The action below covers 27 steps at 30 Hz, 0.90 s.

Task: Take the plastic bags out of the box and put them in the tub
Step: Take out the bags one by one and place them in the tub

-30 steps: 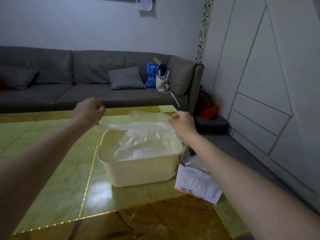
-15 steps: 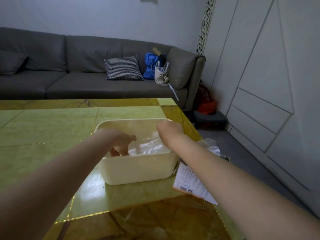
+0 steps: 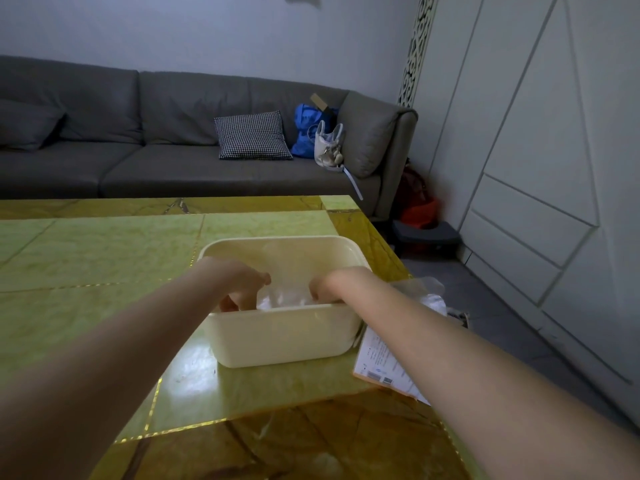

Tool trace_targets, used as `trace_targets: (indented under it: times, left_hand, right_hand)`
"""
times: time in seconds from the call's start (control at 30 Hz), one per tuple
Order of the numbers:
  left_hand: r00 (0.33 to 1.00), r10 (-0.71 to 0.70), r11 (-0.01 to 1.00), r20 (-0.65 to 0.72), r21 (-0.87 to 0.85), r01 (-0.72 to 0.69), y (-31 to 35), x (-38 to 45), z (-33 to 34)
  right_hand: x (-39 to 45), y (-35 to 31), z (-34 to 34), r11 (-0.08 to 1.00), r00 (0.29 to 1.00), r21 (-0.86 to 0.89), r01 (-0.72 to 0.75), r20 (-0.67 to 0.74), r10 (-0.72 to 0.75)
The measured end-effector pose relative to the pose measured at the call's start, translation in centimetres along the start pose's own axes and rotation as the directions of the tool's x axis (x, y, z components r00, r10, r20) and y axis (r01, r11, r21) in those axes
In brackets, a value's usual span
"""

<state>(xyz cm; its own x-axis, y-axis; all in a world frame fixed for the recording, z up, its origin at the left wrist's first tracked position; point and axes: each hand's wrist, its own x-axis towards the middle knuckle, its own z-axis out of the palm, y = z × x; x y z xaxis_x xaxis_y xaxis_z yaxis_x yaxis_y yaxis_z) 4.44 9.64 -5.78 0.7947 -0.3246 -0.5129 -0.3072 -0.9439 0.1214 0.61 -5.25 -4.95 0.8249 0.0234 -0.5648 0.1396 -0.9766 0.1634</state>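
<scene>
Two hands reach into the tub [image 3: 277, 336] — left hand [image 3: 239, 285], right hand [image 3: 323, 284]. Both press the bags [image 3: 282, 297] at 12 o'clock; fingers hidden, so grip unclear.

Tub [image 3: 284, 337]: smooth cream plastic. Bags [image 3: 282, 296]: clear crinkled film. Table [image 3: 104, 258]: glossy marbled stone. Sofa [image 3: 156, 133]: matt cloth.

Fingertips of left hand [image 3: 242, 289] and right hand [image 3: 325, 285] are hidden below the tub [image 3: 284, 337] near wall; grip on plastic bags [image 3: 284, 296] cannot be told. Box [image 3: 384, 368] mostly covered by right forearm; label print too small to read. Sofa [image 3: 104, 161] cut off at left edge.
</scene>
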Motion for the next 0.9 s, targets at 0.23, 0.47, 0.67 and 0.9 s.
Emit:
trace_targets:
  times: [0.23, 0.47, 0.67, 0.9]
  left_hand:
    - [0.987, 0.094, 0.993, -0.132, -0.054, -0.101, 1.7, -2.0, -2.9]
    - [0.833, 0.420, 0.831, -0.361, -0.216, -0.513, 8.9, -5.5, -3.4]
    - [0.752, 0.543, 0.828, -0.374, 0.087, -0.554, 12.7, -6.5, -0.8]
    - [0.694, 0.551, 0.825, -0.463, 0.180, -0.535, 14.0, -7.0, -0.8]
  right_hand:
    - [-4.2, 3.2, -2.9, 0.932, 0.940, 0.336, 0.134, -0.341, -0.012]
    - [-11.4, 8.3, -2.3, 0.899, 0.975, 0.424, 0.107, -0.220, -0.013]
    - [-12.1, 10.3, 1.4, 0.771, 0.962, 0.624, 0.128, -0.266, 0.056]
    - [-12.7, 9.7, 4.2, 0.672, 0.970, 0.738, 0.051, -0.198, 0.144]
